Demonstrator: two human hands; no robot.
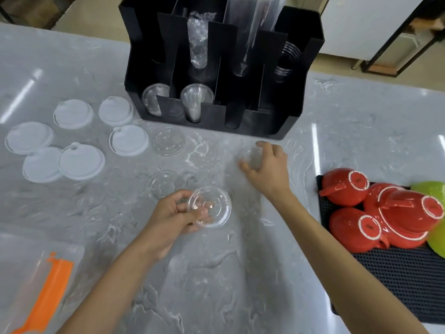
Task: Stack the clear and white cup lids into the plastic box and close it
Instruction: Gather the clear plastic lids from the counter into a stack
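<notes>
Left hand [178, 210] pinches a clear lid [210, 206]; right hand [267, 165] grips another (blurred) lid [250, 157]

The plastic box [36, 280] is cut off by the left and bottom edges, so its full outline and orange clasp [45, 295] show only in part; the clear lid [251, 156] under the right hand [267, 165] is blurred and half covered by fingers, its rim hard to trace; two clear lids [163, 183] lying on the worktop [216, 273] nearly vanish against the marble; the green bowls [433, 189] run off the right edge; the black organiser [216, 68] loses its top to the upper edge.
</notes>
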